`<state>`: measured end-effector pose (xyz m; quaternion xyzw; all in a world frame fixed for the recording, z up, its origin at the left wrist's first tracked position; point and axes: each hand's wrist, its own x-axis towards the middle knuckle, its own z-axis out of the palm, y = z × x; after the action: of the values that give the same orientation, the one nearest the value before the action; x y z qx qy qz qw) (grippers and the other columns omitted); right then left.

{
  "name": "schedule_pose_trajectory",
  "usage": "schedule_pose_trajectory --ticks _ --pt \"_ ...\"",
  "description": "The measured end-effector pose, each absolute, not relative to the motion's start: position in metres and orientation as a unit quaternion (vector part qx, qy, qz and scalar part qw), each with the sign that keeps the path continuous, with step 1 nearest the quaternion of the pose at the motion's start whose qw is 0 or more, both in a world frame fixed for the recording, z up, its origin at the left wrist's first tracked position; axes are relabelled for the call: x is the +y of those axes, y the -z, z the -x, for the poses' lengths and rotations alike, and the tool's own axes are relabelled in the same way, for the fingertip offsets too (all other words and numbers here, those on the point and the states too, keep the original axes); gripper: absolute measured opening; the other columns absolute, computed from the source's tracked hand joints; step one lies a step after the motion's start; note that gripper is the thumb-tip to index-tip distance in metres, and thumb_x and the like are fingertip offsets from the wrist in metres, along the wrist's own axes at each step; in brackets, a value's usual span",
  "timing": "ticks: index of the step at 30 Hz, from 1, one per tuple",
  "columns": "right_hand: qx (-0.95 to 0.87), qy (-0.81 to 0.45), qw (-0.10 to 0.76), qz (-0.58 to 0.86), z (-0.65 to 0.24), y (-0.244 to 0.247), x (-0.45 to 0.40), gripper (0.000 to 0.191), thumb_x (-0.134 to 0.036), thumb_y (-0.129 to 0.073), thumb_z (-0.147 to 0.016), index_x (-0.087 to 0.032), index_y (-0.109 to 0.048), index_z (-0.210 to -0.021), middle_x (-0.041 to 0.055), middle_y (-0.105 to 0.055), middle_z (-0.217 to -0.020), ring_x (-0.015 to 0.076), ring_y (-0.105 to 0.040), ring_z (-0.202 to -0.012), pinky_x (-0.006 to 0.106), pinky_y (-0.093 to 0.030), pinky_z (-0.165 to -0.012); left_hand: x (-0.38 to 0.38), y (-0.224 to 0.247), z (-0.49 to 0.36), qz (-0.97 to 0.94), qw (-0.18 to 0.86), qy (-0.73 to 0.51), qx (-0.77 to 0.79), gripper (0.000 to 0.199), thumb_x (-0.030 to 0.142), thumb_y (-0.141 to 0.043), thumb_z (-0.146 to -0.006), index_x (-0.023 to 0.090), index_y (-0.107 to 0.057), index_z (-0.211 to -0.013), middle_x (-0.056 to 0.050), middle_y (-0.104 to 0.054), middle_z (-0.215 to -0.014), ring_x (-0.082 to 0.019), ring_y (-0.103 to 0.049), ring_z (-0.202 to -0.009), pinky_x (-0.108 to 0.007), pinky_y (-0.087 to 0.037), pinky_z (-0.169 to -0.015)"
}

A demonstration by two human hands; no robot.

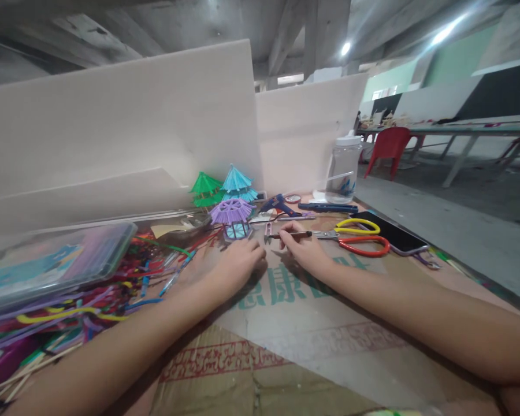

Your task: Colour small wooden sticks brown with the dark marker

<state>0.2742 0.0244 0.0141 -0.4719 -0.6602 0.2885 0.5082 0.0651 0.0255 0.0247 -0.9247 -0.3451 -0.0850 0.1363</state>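
Observation:
Between the fingers of my right hand [302, 247] is a slim dark pen-like tool [304, 234], its tip pointing left. My left hand [242, 259] rests on the cardboard with its fingers curled; whatever they may hold is hidden. Just behind that hand stands a small purple-roofed paper pavilion [233, 212] with a pale blue panel in its lower part. Green [205, 188] and light blue [237, 182] tiered paper roofs stand farther back. To the right of my right hand lie scissors [328, 235] with one yellow and one red handle.
A dark blue glue gun [279, 204], a utility knife [328, 207] and a clear bottle [343, 173] are at the back. A phone [390, 232] lies right. At left, a plastic box [60, 260] sits among colourful pipe cleaners [69, 314]. White boards [156, 115] stand behind.

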Motion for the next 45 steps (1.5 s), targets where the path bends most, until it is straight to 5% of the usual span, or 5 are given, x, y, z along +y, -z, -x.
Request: schedule_pose_trajectory --ticks 10,19,27,33,45 --pt "-0.741 -0.274 0.454 0.411 -0.269 -0.011 0.015 0.013 -0.033 -0.052 -0.092 -0.02 -0.057 -0.092 -0.0014 -0.06 -0.075 0.0145 -0.057 -0.068 0.027 -0.044 -0.061 0.014 0.002 -0.045 0.914 -0.068 0.232 -0.325 0.015 0.017 -0.058 -0.096 0.018 -0.064 -0.11 -0.007 -0.068 -0.108 -0.022 -0.063 -0.103 -0.035 -0.051 -0.091" --pt "-0.737 -0.29 0.435 0.429 -0.268 -0.013 0.013 0.014 -0.033 -0.053 -0.094 -0.02 -0.058 -0.095 -0.0014 -0.06 -0.074 0.0142 -0.058 -0.066 0.028 -0.048 -0.063 0.002 -0.006 -0.054 0.887 -0.036 0.197 -0.416 0.035 0.049 -0.068 -0.087 0.016 -0.063 -0.098 -0.01 -0.063 -0.102 -0.03 -0.06 -0.101 -0.044 -0.051 -0.089" --pt "-0.725 -0.322 0.448 0.413 -0.264 -0.013 0.011 0.015 -0.034 -0.055 -0.095 -0.02 -0.057 -0.098 0.0 -0.065 -0.076 0.0145 -0.064 -0.067 0.028 -0.053 -0.064 0.0 -0.004 -0.06 0.877 -0.028 0.202 -0.435 0.025 0.038 -0.064 -0.09 0.017 -0.063 -0.103 -0.01 -0.066 -0.105 -0.03 -0.06 -0.104 -0.044 -0.049 -0.091" --pt "-0.732 -0.313 0.442 0.413 -0.268 -0.012 0.012 0.015 -0.035 -0.055 -0.096 -0.02 -0.057 -0.099 -0.0002 -0.065 -0.075 0.0146 -0.065 -0.067 0.028 -0.052 -0.064 0.003 -0.004 -0.056 0.875 0.052 0.167 -0.451 0.045 0.059 -0.066 -0.086 0.015 -0.061 -0.097 -0.013 -0.064 -0.1 -0.033 -0.06 -0.097 -0.046 -0.049 -0.084" --pt "-0.746 -0.286 0.457 0.391 -0.27 -0.01 0.011 0.015 -0.035 -0.053 -0.099 -0.02 -0.058 -0.102 -0.0002 -0.065 -0.077 0.0137 -0.063 -0.069 0.028 -0.051 -0.065 0.008 -0.001 -0.052 0.887 -0.039 0.222 -0.403 0.022 0.037 -0.068 -0.089 0.018 -0.066 -0.102 -0.007 -0.071 -0.106 -0.027 -0.063 -0.103 -0.041 -0.048 -0.09"
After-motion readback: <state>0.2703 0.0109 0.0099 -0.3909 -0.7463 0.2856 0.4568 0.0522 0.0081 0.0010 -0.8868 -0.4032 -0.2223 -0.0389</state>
